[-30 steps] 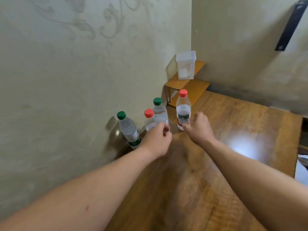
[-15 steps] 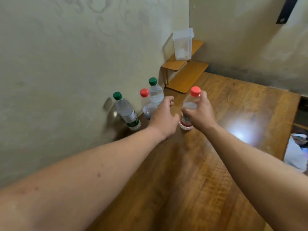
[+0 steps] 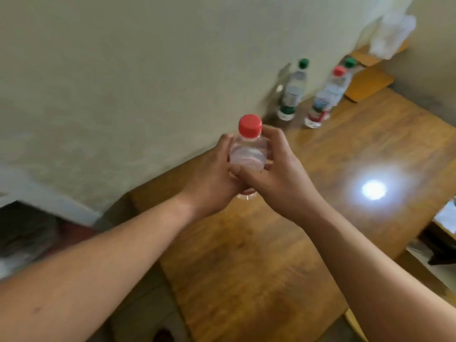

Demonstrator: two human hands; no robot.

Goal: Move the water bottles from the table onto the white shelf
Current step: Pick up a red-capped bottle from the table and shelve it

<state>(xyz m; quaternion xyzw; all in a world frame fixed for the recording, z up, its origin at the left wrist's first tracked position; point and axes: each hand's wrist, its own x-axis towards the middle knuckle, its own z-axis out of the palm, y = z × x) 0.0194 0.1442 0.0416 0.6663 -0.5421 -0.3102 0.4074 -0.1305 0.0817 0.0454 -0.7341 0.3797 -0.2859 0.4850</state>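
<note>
Both hands hold one water bottle with a red cap (image 3: 249, 149). The left hand (image 3: 209, 178) wraps around it from 9 o'clock. The right hand (image 3: 278, 171) wraps around it from 3 o'clock. The fingers of both hands curl around the clear body, and the cap sticks up above them. The bottle stands almost straight up, over the table (image 3: 271, 255), near the table's edge by the wall (image 3: 123, 82). Its bottom peeks out under the hands. It is too blurry to tell if it touches the wood.

From the held bottle, three more bottles stand on the table toward 1 o'clock, close to the wall. The nearest is a green-cap bottle (image 3: 293, 90). Just beside it, toward 3 o'clock, is a second red-cap bottle (image 3: 325, 97). A far green-cap bottle (image 3: 350, 63) peeks out right behind that one.

Past them, toward 1 o'clock, a small wooden stand (image 3: 367, 80) sits in the corner, with a blurry clear box (image 3: 392, 33) on top. A bright spot of light (image 3: 373, 190) shines on the table at 3 o'clock from the hands.
</note>
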